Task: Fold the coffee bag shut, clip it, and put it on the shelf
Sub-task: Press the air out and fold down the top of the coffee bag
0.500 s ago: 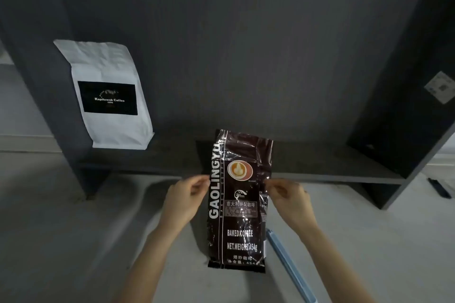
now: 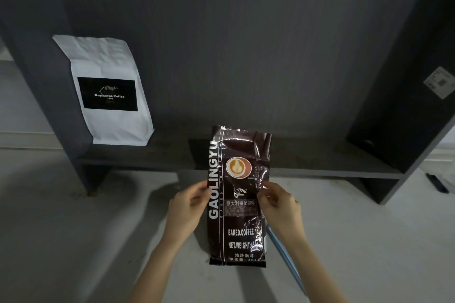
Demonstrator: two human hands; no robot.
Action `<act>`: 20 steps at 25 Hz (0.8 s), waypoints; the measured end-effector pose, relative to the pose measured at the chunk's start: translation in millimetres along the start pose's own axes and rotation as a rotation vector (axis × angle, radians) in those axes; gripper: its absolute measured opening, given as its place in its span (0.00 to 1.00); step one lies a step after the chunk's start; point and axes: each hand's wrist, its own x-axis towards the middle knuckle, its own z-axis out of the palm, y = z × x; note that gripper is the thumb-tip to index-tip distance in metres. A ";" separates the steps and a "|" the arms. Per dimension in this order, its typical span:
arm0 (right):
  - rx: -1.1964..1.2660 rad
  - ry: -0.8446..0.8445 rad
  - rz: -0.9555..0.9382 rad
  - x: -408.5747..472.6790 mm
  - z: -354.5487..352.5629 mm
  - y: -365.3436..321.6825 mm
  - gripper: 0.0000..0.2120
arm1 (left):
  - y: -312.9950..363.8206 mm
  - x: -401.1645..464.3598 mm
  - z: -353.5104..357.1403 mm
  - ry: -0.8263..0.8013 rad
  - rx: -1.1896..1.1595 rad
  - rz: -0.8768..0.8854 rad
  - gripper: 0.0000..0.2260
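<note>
A dark brown foil coffee bag [image 2: 237,233], printed GAOLINGYU, stands upright on the pale floor in front of a low dark shelf [image 2: 307,155]. Its flat, unfolded top reaches up over the shelf's front edge. My left hand [image 2: 188,206] pinches the bag's left edge at mid-height. On the opposite side my right hand [image 2: 279,204] grips the right edge at the same level. A long light-blue clip [image 2: 286,257] lies on the floor to the right of the bag, partly under my right forearm.
A white coffee bag [image 2: 110,91] with a black label stands at the shelf's left end against the dark side panel. The shelf's right side panel [image 2: 406,96] carries a white sticker. A dark object [image 2: 437,183] lies on the floor at far right.
Both hands stay on the bag's sides; the bag and hands have hardly shifted.
</note>
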 end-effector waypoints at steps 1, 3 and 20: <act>0.026 0.019 0.005 -4.7 1.3 -0.4 0.13 | 0.5 -3.4 -0.7 0.017 -0.022 -0.002 0.08; 0.071 0.060 0.014 -11.5 3.4 -0.1 0.15 | 3.7 -9.6 -2.2 0.046 -0.066 0.005 0.06; 0.020 0.308 -0.427 -4.4 -29.7 -49.4 0.18 | 17.7 -29.5 -6.8 0.097 -0.248 0.039 0.05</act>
